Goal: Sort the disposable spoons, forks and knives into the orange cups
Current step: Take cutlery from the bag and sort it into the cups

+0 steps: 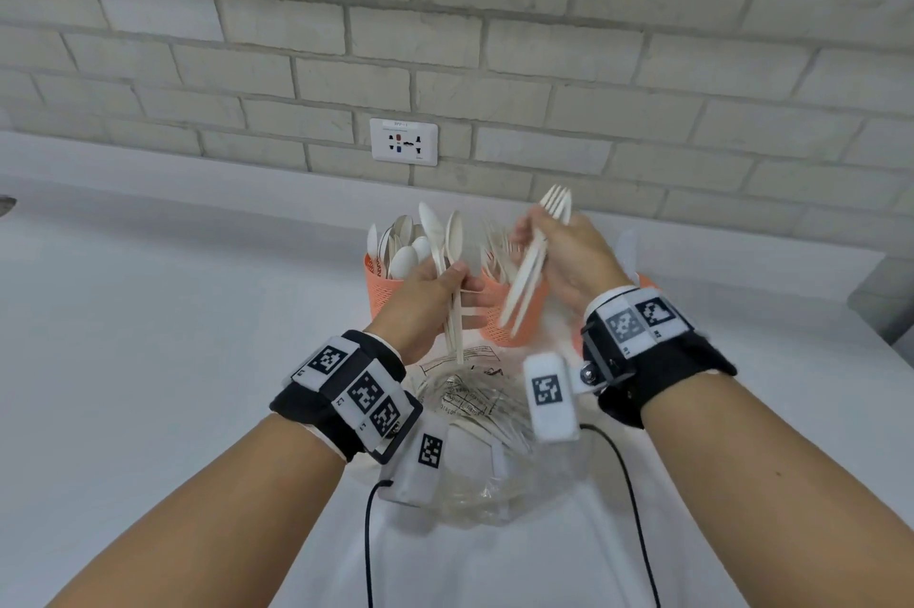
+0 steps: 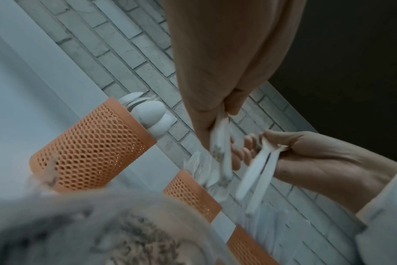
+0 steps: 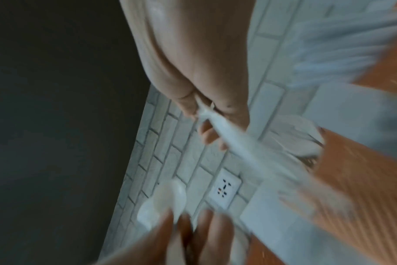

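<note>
My left hand grips a bunch of white spoons, bowls up, in front of the left orange cup, which holds several spoons. My right hand grips a few white forks, tines up, above the middle orange cup of forks. The third orange cup with white cutlery is mostly hidden behind my right wrist. In the left wrist view the left hand holds blurred spoon handles and the right hand holds the fork handles. The right wrist view is blurred; the forks show there.
A clear plastic bag with more white cutlery lies on the white counter below my wrists. A brick wall with a power socket stands behind the cups. A black cable runs toward me.
</note>
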